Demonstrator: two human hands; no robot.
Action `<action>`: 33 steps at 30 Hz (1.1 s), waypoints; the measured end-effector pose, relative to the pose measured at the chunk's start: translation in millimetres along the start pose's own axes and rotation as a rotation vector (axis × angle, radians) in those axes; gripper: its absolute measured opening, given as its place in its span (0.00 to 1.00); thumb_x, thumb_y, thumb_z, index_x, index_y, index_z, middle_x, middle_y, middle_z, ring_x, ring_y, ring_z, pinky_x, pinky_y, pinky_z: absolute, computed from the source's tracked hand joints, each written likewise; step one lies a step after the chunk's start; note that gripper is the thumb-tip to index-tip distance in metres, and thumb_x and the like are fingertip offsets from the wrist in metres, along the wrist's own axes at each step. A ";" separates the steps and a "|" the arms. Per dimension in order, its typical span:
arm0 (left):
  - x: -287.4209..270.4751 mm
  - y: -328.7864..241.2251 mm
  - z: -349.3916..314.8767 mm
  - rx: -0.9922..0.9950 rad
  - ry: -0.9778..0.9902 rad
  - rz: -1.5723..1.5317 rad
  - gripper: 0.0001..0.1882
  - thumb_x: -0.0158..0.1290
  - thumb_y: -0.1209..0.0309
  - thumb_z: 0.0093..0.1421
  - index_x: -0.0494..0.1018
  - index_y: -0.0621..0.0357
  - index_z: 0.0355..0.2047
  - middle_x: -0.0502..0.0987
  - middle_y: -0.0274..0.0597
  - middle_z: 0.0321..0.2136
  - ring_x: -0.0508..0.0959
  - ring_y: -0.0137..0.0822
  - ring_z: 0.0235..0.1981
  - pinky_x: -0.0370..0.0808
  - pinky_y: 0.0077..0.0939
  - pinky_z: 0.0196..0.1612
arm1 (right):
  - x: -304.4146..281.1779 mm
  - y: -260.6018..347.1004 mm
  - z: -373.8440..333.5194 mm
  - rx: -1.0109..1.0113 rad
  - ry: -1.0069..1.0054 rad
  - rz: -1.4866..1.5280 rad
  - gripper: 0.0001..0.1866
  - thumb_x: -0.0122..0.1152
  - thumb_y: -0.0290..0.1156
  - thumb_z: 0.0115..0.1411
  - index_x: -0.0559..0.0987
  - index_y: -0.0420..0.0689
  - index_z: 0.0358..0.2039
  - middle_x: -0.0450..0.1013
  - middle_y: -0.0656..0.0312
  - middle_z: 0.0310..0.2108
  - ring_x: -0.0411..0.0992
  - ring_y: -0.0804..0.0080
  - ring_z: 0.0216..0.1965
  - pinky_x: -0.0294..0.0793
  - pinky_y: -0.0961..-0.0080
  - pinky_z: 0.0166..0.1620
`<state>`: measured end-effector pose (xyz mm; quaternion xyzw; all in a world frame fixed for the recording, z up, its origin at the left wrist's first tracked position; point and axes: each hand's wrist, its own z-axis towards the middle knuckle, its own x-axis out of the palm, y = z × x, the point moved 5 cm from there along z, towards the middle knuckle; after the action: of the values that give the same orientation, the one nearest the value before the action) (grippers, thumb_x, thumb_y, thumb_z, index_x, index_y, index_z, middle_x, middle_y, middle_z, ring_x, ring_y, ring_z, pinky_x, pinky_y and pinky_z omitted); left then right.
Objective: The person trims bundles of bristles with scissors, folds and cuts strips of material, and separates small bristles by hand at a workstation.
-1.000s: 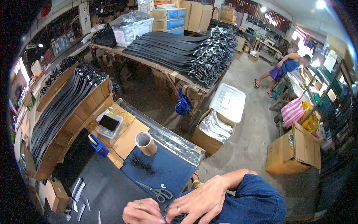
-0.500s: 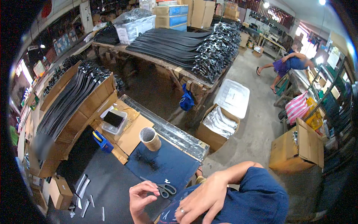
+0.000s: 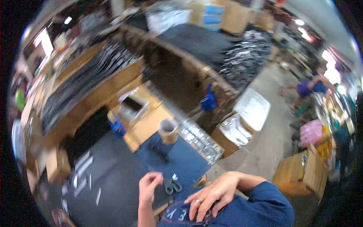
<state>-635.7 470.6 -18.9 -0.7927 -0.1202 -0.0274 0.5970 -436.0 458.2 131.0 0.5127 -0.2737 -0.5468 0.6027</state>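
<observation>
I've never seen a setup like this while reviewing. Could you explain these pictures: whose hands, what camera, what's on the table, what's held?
There is no machine: these are a person's bare hands. The view is from a fisheye camera on their head, looking down, so straight edges bend. The left hand is raised beside grey-handled scissors; blur hides whether it holds anything. The right hand rests on the person's navy-blue fabric shirt; I cannot tell whether it grips something.

On the black tabletop lie thin white strips and a flat dark-blue sheet, with an upright tan cylindrical container on the sheet.
</observation>
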 end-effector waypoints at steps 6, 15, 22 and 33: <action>-1.0 24.4 -16.9 -0.039 0.129 -0.019 0.11 0.57 0.69 0.55 0.75 0.64 0.35 0.77 0.35 0.29 0.74 0.23 0.30 0.71 0.17 0.35 | -7.6 1.3 14.5 0.011 0.069 -0.010 0.21 0.49 0.30 0.61 0.64 0.37 0.53 0.64 0.52 0.48 0.62 0.55 0.51 0.54 0.56 0.58; 17.4 54.2 -28.7 -0.088 0.257 0.001 0.09 0.56 0.71 0.57 0.75 0.63 0.35 0.77 0.35 0.31 0.73 0.23 0.33 0.71 0.19 0.39 | -6.3 11.7 37.1 0.173 0.304 -0.276 0.28 0.50 0.31 0.58 0.59 0.38 0.58 0.64 0.53 0.40 0.64 0.57 0.43 0.58 0.62 0.52; 34.3 56.1 -42.1 -0.071 0.467 0.126 0.10 0.57 0.69 0.56 0.76 0.61 0.36 0.77 0.33 0.30 0.73 0.22 0.33 0.70 0.19 0.39 | -4.9 12.4 39.2 0.068 0.316 -0.264 0.27 0.49 0.29 0.58 0.59 0.37 0.57 0.62 0.51 0.43 0.63 0.54 0.43 0.60 0.62 0.50; 48.6 53.3 -35.7 -0.052 0.537 0.170 0.10 0.55 0.69 0.57 0.76 0.63 0.36 0.78 0.37 0.32 0.74 0.25 0.36 0.70 0.21 0.42 | 2.8 -15.2 32.3 0.159 0.134 0.029 0.13 0.53 0.23 0.55 0.70 0.38 0.42 0.67 0.54 0.40 0.64 0.56 0.44 0.61 0.64 0.49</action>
<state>-573.1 430.5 -49.7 -0.7795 0.1098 -0.1892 0.5869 -469.9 447.2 126.9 0.5904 -0.2827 -0.4792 0.5848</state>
